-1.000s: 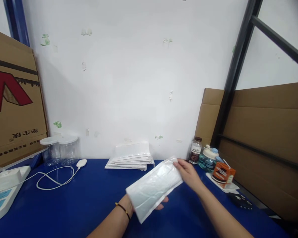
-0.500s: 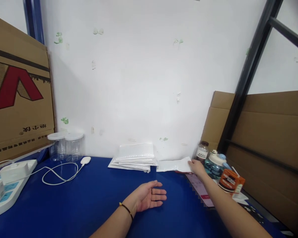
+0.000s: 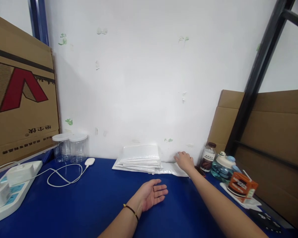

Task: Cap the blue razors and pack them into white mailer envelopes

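Observation:
My right hand point(image 3: 185, 161) reaches to the back of the table and rests over the right part of a flat white padded envelope point(image 3: 169, 168). Its fingers are slightly bent and spread apart, with the tips towards the wall; it does not appear to grip the envelope. Left of it, touching or overlapping the envelope's end, lies a stack of several white bubble mailers point(image 3: 140, 155) against the wall. My left hand point(image 3: 152, 195), with a dark bracelet on the wrist, lies palm up in front of the stack, fingers stretched out and holding nothing.
At right stand a brown-capped jar point(image 3: 208, 157), a teal bottle point(image 3: 223, 167) and an orange drink carton point(image 3: 242, 186). A dark item point(image 3: 200, 171) shows behind my right forearm. At left are clear jars point(image 3: 78, 148), a white cable point(image 3: 64, 182), a power strip point(image 3: 22, 185) and a cardboard box point(image 3: 22, 86).
My right hand has let go of the envelope's right end and moved left over it. The envelope lies closer to the stack. A pink sheet beside it is out of sight. My left hand stays put.

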